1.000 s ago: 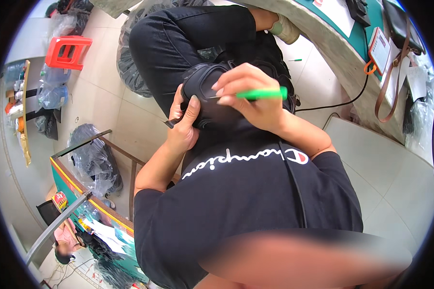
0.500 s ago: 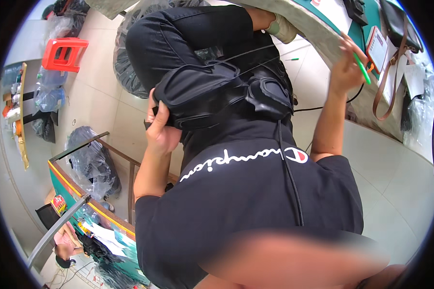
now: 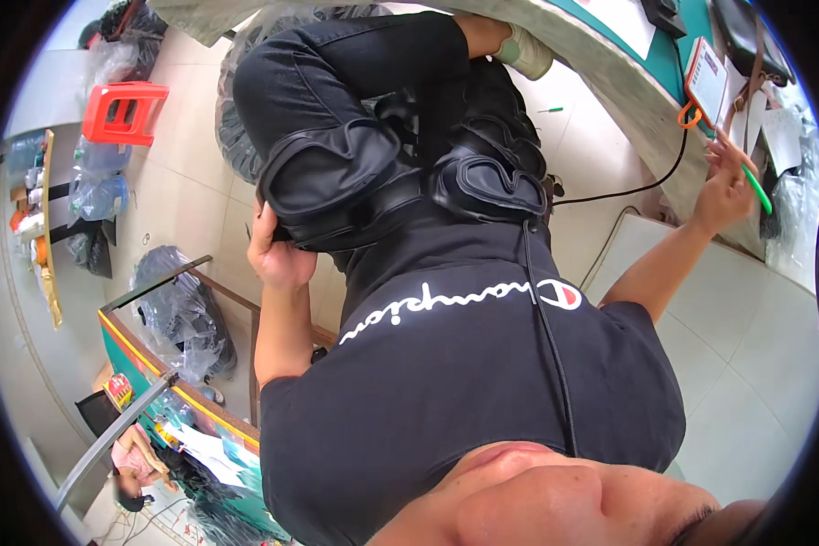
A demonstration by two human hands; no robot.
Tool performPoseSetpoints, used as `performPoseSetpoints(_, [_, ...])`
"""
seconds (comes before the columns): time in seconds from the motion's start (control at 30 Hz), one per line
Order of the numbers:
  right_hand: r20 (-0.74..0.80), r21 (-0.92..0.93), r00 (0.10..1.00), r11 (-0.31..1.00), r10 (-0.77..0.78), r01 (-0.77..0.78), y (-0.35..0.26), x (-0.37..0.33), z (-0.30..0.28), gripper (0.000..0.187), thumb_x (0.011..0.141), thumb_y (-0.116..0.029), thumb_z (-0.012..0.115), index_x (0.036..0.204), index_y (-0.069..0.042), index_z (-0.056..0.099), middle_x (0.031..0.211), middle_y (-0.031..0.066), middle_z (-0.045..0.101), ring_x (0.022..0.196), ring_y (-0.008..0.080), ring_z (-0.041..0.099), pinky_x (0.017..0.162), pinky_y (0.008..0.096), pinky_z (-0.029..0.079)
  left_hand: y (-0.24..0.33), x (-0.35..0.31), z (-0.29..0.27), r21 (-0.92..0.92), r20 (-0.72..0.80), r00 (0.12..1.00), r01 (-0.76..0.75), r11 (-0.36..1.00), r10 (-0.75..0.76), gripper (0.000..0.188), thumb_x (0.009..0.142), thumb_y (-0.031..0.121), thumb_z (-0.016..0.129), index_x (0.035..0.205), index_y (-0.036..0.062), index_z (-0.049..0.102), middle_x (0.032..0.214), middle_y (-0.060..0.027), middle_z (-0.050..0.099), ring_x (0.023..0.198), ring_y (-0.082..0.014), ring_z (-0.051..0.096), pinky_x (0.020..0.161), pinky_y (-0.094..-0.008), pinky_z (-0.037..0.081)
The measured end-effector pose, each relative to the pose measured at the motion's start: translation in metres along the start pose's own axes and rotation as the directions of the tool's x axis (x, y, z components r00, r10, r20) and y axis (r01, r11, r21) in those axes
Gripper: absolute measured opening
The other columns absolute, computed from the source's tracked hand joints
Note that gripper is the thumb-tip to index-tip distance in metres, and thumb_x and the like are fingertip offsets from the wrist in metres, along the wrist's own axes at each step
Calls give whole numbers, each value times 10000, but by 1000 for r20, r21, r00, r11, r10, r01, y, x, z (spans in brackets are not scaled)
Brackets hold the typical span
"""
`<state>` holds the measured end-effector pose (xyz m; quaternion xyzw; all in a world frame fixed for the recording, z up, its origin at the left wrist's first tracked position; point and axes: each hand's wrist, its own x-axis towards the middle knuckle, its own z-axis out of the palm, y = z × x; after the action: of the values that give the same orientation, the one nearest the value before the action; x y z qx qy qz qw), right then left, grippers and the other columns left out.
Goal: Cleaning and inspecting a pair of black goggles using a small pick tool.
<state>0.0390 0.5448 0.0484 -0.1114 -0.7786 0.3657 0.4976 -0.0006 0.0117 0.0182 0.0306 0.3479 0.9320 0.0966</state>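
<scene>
Across my lap lies a black, leather-like padded piece (image 3: 332,177) with curved, raised edges; its exact kind cannot be made out. My left hand (image 3: 282,255) grips its near left edge, thumb in front and fingers partly hidden behind it. A similar black padded piece (image 3: 491,187) lies to its right, over my other thigh. Out to the right, beside the table edge, my right hand (image 3: 723,196) is closed around a green pen (image 3: 757,189). The pen sticks out past the hand, pointing down to the right.
A table (image 3: 610,86) at the far right bears a white-faced orange device (image 3: 706,77), papers and a dark bag (image 3: 751,41). A black cable (image 3: 623,194) hangs below. On the left are a red stool (image 3: 123,111), plastic-wrapped bundles (image 3: 177,309) and a green-topped bench (image 3: 123,350); another person (image 3: 136,455) sits beyond.
My right hand has moved right and nearer with the green pen. My left hand and the gripped black piece have shifted slightly left and nearer, and the piece's upper face has tilted.
</scene>
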Motion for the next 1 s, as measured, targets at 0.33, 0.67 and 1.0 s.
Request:
performPoseSetpoints(0.33, [737,91,654,933,172,-348,-92,-50,91,133,928,-132,622,918,1,627,782,-13,579,678,49,514,603,194,403,-8,5,25,102,-190,926,350,931,-327,374,988,163,494,1324,12,432,1244,-119,576,1117,-245,584,958,-378,481])
performPoseSetpoints(0.67, [999,29,24,235,-24,-972,-111,-111,194,219,953,-192,582,1022,11,627,999,81,652,883,140,618,789,271,496,-8,-15,35,124,48,816,568,814,-577,709,700,88,619,1361,-46,400,1285,-146,558,1195,-265,542,1050,-356,384])
performPoseSetpoints(1.0, [743,-498,-490,-114,456,-860,-97,-169,283,278,923,-309,630,1031,-53,642,1254,199,511,1183,315,467,1036,473,354,-6,-18,32,495,183,716,525,692,-674,863,547,58,665,1352,-94,394,1270,-148,559,1173,-230,526,1034,-312,334])
